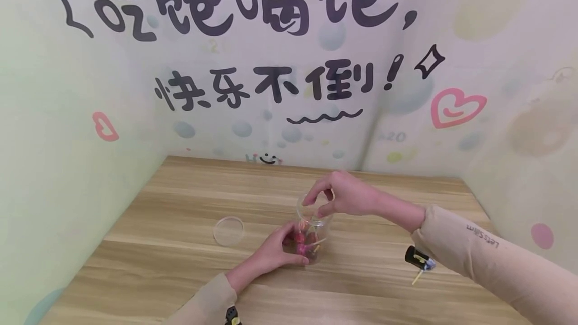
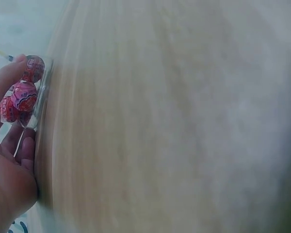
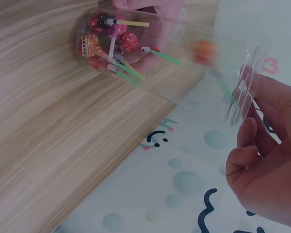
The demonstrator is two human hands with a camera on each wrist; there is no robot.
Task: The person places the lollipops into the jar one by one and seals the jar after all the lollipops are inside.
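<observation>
The left hand grips an upright, mouth-up, clear plastic cylindrical jar; I can't tell if the right hand above pinches an orange, head-down, green-sticked lollipop.

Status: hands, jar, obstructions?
Left hand grips clear jar; right hand at its open top, grasp unclear. Orange lollipop blurred inside, other lollipops lower down. Lid off to the jar's left; no obstruction seen.

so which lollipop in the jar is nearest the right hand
The blurred orange lollipop with a green stick: it alone is up toward the mouth of the jar, near the right hand, while the other lollipops are bunched near the bottom.
</observation>
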